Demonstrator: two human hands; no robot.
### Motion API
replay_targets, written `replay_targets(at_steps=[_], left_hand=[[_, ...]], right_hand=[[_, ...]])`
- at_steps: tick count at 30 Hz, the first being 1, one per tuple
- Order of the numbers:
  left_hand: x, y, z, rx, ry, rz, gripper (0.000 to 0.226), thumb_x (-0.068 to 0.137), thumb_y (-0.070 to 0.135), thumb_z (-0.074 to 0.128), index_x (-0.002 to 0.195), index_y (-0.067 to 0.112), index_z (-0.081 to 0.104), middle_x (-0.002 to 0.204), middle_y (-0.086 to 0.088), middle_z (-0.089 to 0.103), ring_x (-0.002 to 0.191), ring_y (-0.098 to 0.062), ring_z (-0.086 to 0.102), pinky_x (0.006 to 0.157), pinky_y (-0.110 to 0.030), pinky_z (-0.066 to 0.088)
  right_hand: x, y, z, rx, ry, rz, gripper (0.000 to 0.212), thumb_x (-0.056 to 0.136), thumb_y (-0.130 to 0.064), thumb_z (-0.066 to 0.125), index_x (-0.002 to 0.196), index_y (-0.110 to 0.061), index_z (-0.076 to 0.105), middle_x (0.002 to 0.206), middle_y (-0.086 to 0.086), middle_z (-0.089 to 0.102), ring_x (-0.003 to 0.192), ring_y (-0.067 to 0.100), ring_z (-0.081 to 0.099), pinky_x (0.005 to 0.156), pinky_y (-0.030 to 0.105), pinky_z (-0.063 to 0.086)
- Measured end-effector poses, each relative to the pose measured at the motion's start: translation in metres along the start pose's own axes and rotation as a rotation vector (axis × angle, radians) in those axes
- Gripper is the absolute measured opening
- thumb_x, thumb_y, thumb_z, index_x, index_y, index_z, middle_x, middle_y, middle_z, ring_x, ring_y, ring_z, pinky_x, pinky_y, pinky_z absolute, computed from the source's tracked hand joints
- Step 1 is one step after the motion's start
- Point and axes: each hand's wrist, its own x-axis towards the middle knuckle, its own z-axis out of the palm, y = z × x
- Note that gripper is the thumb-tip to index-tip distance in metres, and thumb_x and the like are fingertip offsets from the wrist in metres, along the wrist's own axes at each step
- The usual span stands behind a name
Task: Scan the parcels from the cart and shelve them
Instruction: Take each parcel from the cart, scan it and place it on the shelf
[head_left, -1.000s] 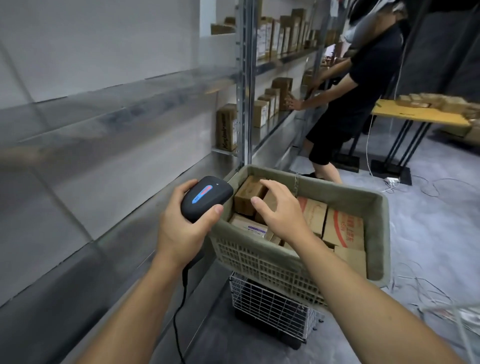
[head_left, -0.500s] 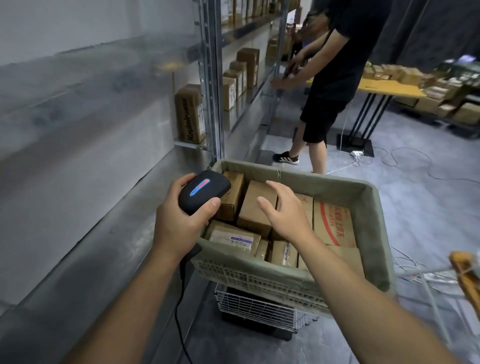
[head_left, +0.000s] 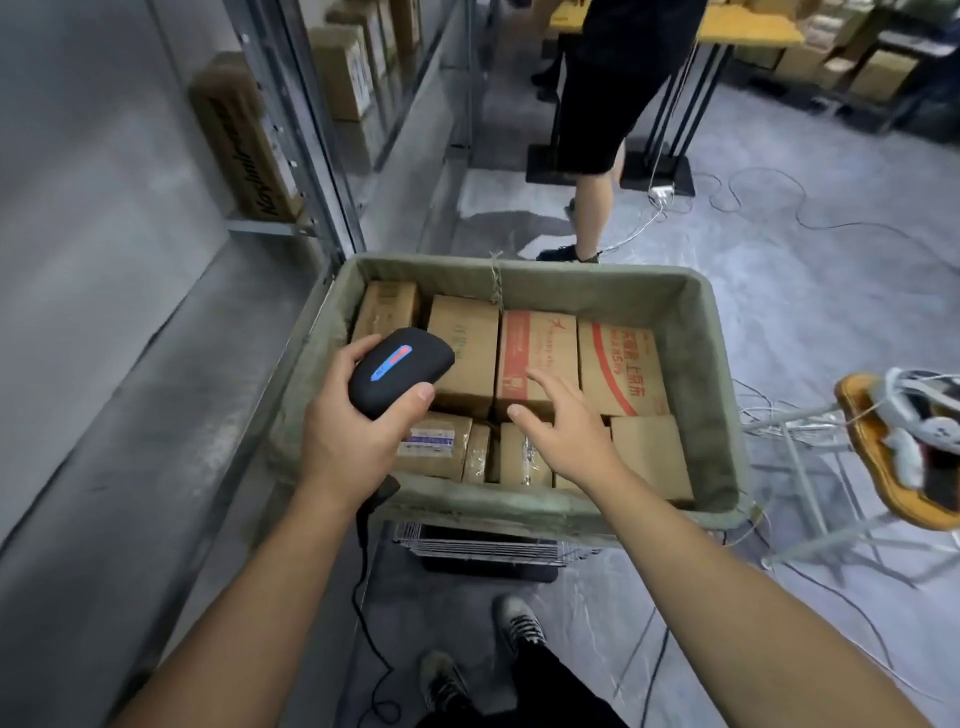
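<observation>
1. The left hand (head_left: 348, 441) is closed around a black rounded handheld scanner (head_left: 400, 366) with a blue and red strip on its top. The scanner's cable hangs down toward 6 o'clock.
2. The right hand (head_left: 569, 431) is spread, with the fingers apart and nearly straight, and it holds nothing.
3. The parcels lie in a grey-green fabric-lined cart basket (head_left: 719, 395) in the middle of the view. They are packed closely, side by side.
4. The fingertips of the right hand are over a brown cardboard parcel with red print (head_left: 540, 338), which lies at 12 o'clock from the palm. I cannot tell if they touch it.
5. The long axis of this parcel runs from 6 to 12 o'clock, in line with the right forearm. I judge that the hand should grip it across its narrow width.
6. The right hand is the nearer one and also the free one. The scanner is at 9 o'clock from it, above the left part of the basket.
7. The grey metal shelf (head_left: 156, 395) runs at 9 o'clock from the basket, so a lifted parcel goes leftward, past the scanner.
8. It seems that the step in hand is choosing a parcel to scan.
</observation>
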Motion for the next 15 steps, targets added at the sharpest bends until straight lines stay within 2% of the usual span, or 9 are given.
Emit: replay_targets(at_steps=[2,5,7,9,10,13,15], left_hand=[[-0.001,-0.003,0.005,0.007,0.033,-0.016,0.059,0.069,0.043,0.078,0.124,0.036,0.057,0.105,-0.001,0.072,0.074,-0.021,0.069,0.060,-0.016,0.052],[-0.004,-0.010,0.007,-0.009,0.083,-0.058,0.056,0.072,0.035,0.077,0.124,0.031,0.057,0.104,-0.006,0.071,0.066,-0.012,0.067,0.055,-0.013,0.050],[-0.006,-0.017,0.006,-0.011,0.134,-0.095,0.056,0.071,0.037,0.079,0.122,0.035,0.056,0.109,-0.003,0.071,0.074,-0.018,0.068,0.059,-0.018,0.053],[-0.008,-0.027,0.004,0.007,0.185,-0.126,0.058,0.068,0.046,0.081,0.121,0.040,0.056,0.109,0.000,0.072,0.080,-0.023,0.068,0.070,-0.029,0.058],[-0.010,-0.031,0.003,0.011,0.211,-0.141,0.058,0.068,0.048,0.080,0.120,0.041,0.056,0.109,0.002,0.072,0.080,-0.023,0.068,0.072,-0.032,0.058],[-0.015,-0.039,0.002,0.026,0.282,-0.176,0.054,0.069,0.044,0.080,0.117,0.045,0.055,0.108,0.012,0.069,0.081,-0.020,0.068,0.067,-0.027,0.058],[-0.017,-0.044,0.003,0.057,0.311,-0.202,0.054,0.067,0.050,0.079,0.115,0.051,0.054,0.111,0.017,0.069,0.090,-0.017,0.071,0.077,-0.037,0.061]], right_hand=[[0.010,0.008,0.007,-0.041,-0.082,-0.037,0.059,0.099,-0.039,0.059,0.152,-0.023,0.040,0.156,-0.004,0.039,0.146,0.013,0.031,0.111,0.023,0.021],[0.028,0.014,0.024,-0.120,-0.223,-0.122,0.060,0.099,-0.038,0.059,0.153,-0.020,0.039,0.157,0.000,0.038,0.148,0.016,0.029,0.115,0.021,0.016],[0.041,0.015,0.037,-0.158,-0.319,-0.178,0.060,0.099,-0.037,0.060,0.153,-0.020,0.039,0.156,0.003,0.040,0.145,0.018,0.033,0.120,0.026,0.021],[0.054,0.014,0.052,-0.190,-0.406,-0.222,0.062,0.098,-0.036,0.062,0.153,-0.021,0.038,0.156,0.005,0.040,0.144,0.019,0.034,0.118,0.026,0.023],[0.060,0.014,0.060,-0.203,-0.442,-0.244,0.063,0.098,-0.035,0.063,0.153,-0.021,0.038,0.156,0.006,0.039,0.145,0.021,0.034,0.117,0.024,0.021],[0.077,0.016,0.082,-0.227,-0.530,-0.292,0.063,0.097,-0.030,0.065,0.153,-0.017,0.039,0.158,0.010,0.036,0.146,0.024,0.033,0.118,0.025,0.020],[0.085,0.017,0.093,-0.235,-0.561,-0.310,0.064,0.096,-0.029,0.066,0.152,-0.014,0.040,0.159,0.010,0.035,0.147,0.024,0.032,0.118,0.025,0.020]])
